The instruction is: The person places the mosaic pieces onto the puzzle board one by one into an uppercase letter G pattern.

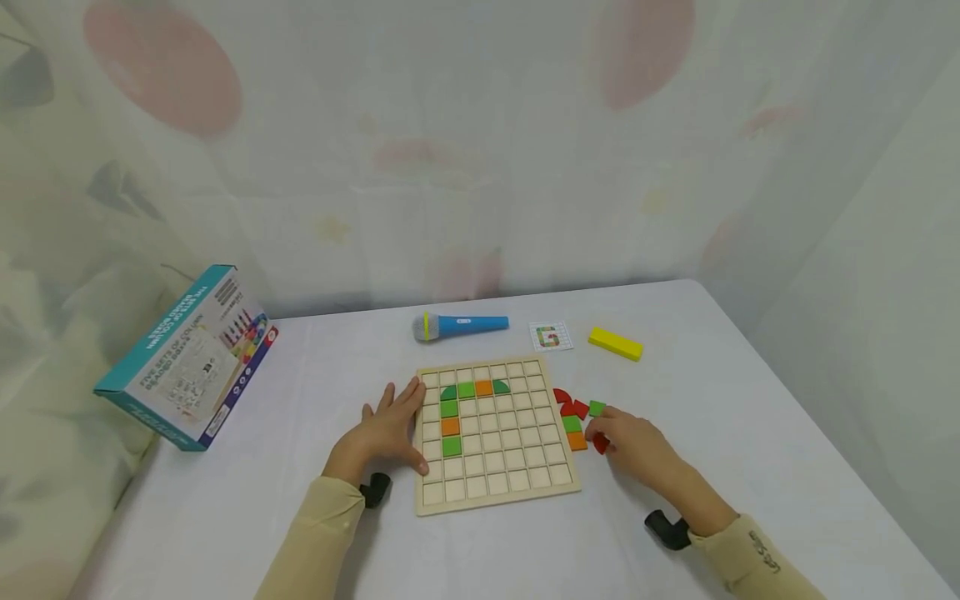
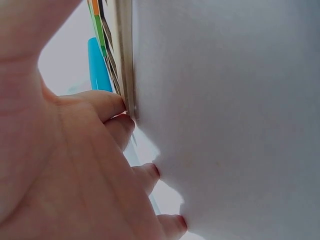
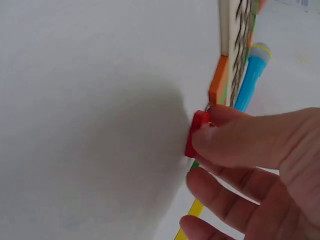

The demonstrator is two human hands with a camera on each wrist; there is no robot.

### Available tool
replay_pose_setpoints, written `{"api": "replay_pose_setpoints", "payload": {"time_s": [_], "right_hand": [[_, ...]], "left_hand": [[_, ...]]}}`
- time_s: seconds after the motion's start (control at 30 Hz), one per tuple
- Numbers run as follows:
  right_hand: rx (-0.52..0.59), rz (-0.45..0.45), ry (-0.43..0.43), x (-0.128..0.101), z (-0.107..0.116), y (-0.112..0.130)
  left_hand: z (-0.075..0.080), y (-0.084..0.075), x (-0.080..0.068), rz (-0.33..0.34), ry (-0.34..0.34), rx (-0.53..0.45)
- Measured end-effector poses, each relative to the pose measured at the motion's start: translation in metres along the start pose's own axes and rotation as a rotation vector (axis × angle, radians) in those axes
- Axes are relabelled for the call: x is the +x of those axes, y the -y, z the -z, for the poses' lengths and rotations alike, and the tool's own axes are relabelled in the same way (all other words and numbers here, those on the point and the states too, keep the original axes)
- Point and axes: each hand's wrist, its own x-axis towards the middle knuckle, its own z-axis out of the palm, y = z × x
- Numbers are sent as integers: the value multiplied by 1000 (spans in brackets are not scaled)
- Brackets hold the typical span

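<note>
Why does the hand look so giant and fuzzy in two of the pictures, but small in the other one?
Left wrist view: the camera sits so close that the left hand fills the frame, soft. Right wrist view: the right hand looms too, casting a grey shadow beside the red piece. Head view: farther off, everything small and sharper.

White table [image 1: 750, 433] w/ grid board [image 1: 495, 492], box [image 1: 187, 358], toy mic [image 1: 459, 326], card [image 1: 551, 337], yellow block [image 1: 615, 343], loose tiles [image 1: 576, 414].

Right hand [image 3: 260, 165] pinches red tile [image 3: 196, 134] against white bench [image 3: 90, 100] (thumb on top). Orange tile [image 3: 218, 82] just beyond, beside wooden board edge [image 3: 229, 27]; blue microphone [image 3: 251, 75] alongside.
</note>
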Motion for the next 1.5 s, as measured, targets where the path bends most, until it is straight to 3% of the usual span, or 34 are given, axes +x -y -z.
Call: {"api": "replay_pose_setpoints", "payload": {"time_s": [0.37,0.9,1.0,1.17,1.33,1.5], "right_hand": [[-14,-104,19,-1,3,4],[-3,-73,-72,-1,2,16],[6,-21,-130,-1,6,26],[25,164,-221,7,9,55],[40,304,-192,20,7,95],[21,371,-136,32,-1,129]], "left_hand": [[0,1,-3,3,-10,-10],[-1,5,-5,3,-23,-17],[-2,6,-6,2,-24,-13],[-2,6,-6,0,-25,-15],[-2,3,-6,5,-11,-16],[-1,-1,-2,12,-2,-16]]}}
